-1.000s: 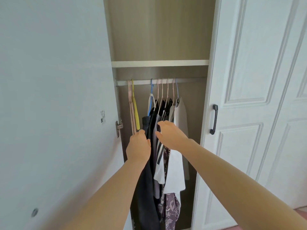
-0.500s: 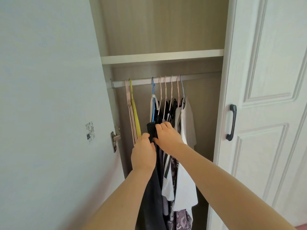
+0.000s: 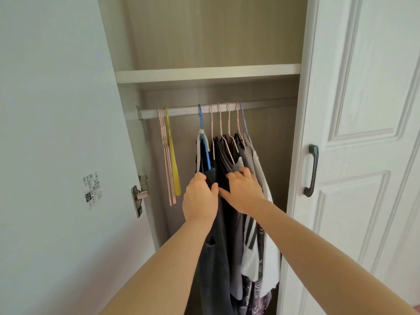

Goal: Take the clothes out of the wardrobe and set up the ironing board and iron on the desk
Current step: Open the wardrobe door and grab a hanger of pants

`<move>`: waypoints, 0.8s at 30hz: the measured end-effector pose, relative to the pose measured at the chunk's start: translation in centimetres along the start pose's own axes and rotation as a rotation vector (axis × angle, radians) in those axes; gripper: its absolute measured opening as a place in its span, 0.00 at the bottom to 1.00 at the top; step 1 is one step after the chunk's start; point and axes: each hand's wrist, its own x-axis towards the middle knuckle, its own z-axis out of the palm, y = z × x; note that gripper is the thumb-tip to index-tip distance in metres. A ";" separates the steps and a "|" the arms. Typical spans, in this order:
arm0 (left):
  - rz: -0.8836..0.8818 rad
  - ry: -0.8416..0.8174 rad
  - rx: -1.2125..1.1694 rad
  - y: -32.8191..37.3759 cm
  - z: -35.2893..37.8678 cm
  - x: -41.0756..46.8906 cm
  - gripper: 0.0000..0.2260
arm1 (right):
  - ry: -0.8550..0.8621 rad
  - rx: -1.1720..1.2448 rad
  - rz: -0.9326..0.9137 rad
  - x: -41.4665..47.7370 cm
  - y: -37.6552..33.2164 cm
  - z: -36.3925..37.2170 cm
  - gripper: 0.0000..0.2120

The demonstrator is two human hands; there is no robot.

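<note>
Several garments hang close together on a white rail (image 3: pixel 186 111) inside the open wardrobe: dark trousers (image 3: pixel 214 264) on a blue hanger (image 3: pixel 204 146), dark tops, a grey-and-white top (image 3: pixel 261 176) and a striped piece lower down. My left hand (image 3: pixel 200 198) is closed around the ribbed waistband of the dark trousers. Beside it, my right hand (image 3: pixel 244 193) lies flat with fingers spread against the neighbouring dark clothes, touching the left thumb. No ironing board, iron or desk is in view.
Empty pink hangers (image 3: pixel 167 155) and a yellow hanger (image 3: pixel 173 160) hang at the rail's left end. The open left door (image 3: pixel 56 155) with its hinge (image 3: pixel 139 194) stands close on the left. The shut right door has a dark handle (image 3: pixel 312 170). A shelf (image 3: pixel 206 72) runs above.
The view has drawn closer to the wardrobe and tilted up. Both hands have come together on the dark clothes, the left one closing on the trousers' waistband.
</note>
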 end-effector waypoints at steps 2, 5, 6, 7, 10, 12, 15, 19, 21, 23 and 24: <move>-0.030 0.010 -0.025 0.0 0.0 0.9 0.11 | -0.013 0.011 0.020 0.2 -0.3 0.1 0.29; -0.023 0.007 -0.019 0.2 0.2 2.5 0.14 | 0.002 0.091 0.024 0.6 -0.1 -0.1 0.25; -0.012 -0.004 -0.019 0.3 0.4 3.0 0.16 | 0.015 0.107 0.023 0.8 0.1 -0.2 0.26; -0.010 -0.021 -0.025 0.6 0.6 3.6 0.18 | 0.035 0.116 0.024 1.0 0.4 -0.3 0.27; -0.064 -0.101 -0.130 1.5 1.3 5.5 0.17 | 0.093 0.108 0.037 2.2 0.6 -0.6 0.26; -0.141 -0.157 -0.225 2.2 1.6 6.8 0.12 | 0.085 0.111 0.056 3.5 0.4 -0.7 0.22; -0.295 -0.153 -0.444 2.9 2.2 8.8 0.05 | 0.061 0.133 0.111 5.4 0.1 -1.0 0.18; -0.477 -0.173 -0.710 3.2 2.8 10.1 0.09 | 0.076 0.172 0.165 7.1 0.2 -0.2 0.18; -0.483 -0.191 -0.727 2.9 2.9 10.5 0.05 | 0.087 0.210 0.184 7.5 0.5 0.2 0.14; -0.460 -0.193 -0.709 2.4 2.9 10.9 0.06 | 0.069 0.281 0.231 7.8 0.8 0.4 0.12; -0.439 -0.200 -0.697 2.1 3.0 11.2 0.06 | 0.057 0.336 0.271 7.9 0.8 0.4 0.12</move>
